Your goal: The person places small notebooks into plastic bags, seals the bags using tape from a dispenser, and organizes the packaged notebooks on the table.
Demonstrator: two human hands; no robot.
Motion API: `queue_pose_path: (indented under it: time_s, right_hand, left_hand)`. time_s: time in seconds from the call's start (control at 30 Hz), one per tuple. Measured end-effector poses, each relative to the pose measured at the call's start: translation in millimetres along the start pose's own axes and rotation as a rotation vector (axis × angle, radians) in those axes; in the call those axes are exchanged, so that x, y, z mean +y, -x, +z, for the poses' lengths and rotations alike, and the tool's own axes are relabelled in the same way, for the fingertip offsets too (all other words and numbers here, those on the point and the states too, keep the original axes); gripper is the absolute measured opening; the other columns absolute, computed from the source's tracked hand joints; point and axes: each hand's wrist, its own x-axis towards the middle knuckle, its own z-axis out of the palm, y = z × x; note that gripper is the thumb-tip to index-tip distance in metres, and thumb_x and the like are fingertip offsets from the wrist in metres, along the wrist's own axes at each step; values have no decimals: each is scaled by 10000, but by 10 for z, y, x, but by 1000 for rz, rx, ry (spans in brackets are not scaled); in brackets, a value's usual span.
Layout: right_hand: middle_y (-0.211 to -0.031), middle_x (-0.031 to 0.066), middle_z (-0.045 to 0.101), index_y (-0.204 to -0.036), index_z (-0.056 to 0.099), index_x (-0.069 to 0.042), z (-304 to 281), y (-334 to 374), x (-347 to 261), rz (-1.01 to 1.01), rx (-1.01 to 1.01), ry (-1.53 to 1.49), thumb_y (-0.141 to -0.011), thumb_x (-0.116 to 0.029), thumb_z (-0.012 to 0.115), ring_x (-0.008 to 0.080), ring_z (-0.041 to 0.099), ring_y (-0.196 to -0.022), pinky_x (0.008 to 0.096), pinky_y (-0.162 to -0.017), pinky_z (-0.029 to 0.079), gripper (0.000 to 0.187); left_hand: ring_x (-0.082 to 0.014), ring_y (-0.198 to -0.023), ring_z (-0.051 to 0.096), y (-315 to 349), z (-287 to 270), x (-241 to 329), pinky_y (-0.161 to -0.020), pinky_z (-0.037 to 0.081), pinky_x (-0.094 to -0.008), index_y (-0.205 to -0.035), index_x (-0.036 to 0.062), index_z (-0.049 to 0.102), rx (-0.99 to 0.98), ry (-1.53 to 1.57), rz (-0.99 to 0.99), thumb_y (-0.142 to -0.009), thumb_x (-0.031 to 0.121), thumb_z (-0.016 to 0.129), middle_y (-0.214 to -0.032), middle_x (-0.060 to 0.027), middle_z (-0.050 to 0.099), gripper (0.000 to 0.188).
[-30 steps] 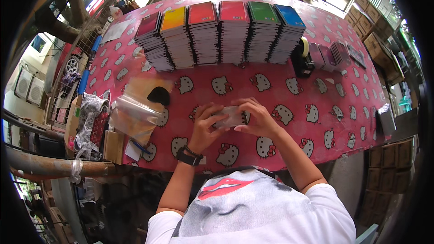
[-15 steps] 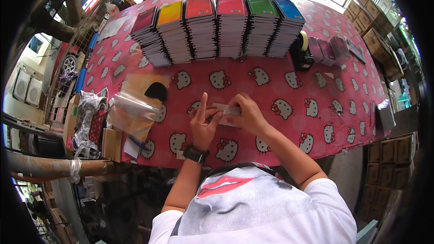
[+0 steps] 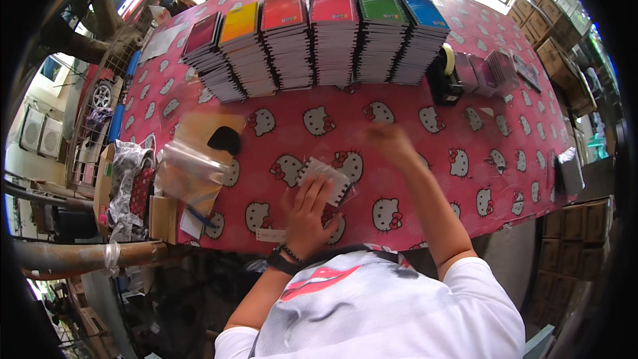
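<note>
while the left hand [image 3: 306, 214] lies flat, fingers stretched over the near side of a small spiral-bound pad [image 3: 332, 174], the right hand [image 3: 391, 143] hangs beyond and to the right of it, apart from the pad and too blurred to tell whether it is clenched or grasping something. the pad rests at a slant on the table [image 3: 266, 153] in front of the person, its pale face glossy, dark loops along its edge. the table's covering is shiny pink, printed with white cat faces. at the far side stand six tall stacks of notebooks [image 3: 332, 43], smooth-covered in maroon, yellow, reds, green and blue, with ragged white page edges. fingers hide part of the pad, and the lower covers are hard to make out. to the left, limp clear plastic sleeves [image 3: 193, 163] lie over tan paper [image 3: 206, 126], near a rounded black object [image 3: 224, 139] of unclear kind. a black tape dispenser [image 3: 445, 86] carries a pale yellow tape roll [image 3: 450, 61]; beside it, glossy clear packs [image 3: 498, 73] hold purplish contents, indistinct here. brown cardboard boxes [image 3: 585, 233] are piled at right, their insides hidden.
</note>
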Motion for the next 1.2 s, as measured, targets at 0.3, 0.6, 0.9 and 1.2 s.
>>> queue_pose_path:
  time_s: [0.3, 0.6, 0.9, 1.2]
  right_hand:
    - [-868, 101, 676, -940, 685, -93, -2532, -777, 1181, 224, 801, 585, -781, -506, 604, 290, 572, -968, 391, -893, 370, 450]
    - [-763, 56, 667, -875, 696, -90, -2336, -880, 884, 18, 913, 625, -789, -401, 665, 170, 609, -787, 313, -775, 429, 324]
    - [-607, -33, 509, -802, 606, -41, -2102, -376, 1235, 399, 451, -692, -832, -251, 667, 37, 367, -450, 195, -392, 263, 220]
    - [-713, 14, 586, -822, 618, -14, -78, -267, -812, -111, -798, 122, -818, -319, 650, 86, 529, -612, 234, -524, 416, 307]
  left_hand:
    - [-281, -1293, 295, -24, 72, 102, -1033, 155, -541, -1307, 124, 437, -7, 29, -108, -674, 354, 678, -1392, -71, 363, 716]
    - [-288, -1299, 294, -16, 47, 68, -1038, 121, -576, -1317, 139, 429, -48, -37, -107, -686, 345, 672, -1401, -72, 353, 706]
    - [-283, -1297, 298, -30, 21, 100, -1028, 106, -609, -1320, 147, 427, -25, 2, -104, -653, 293, 698, -1395, -69, 356, 734]
    - [-363, -1349, 167, -20, -21, 103, -1004, 149, -652, -1367, 251, 368, -105, -25, -175, -583, 314, 747, -1465, -112, 219, 872]
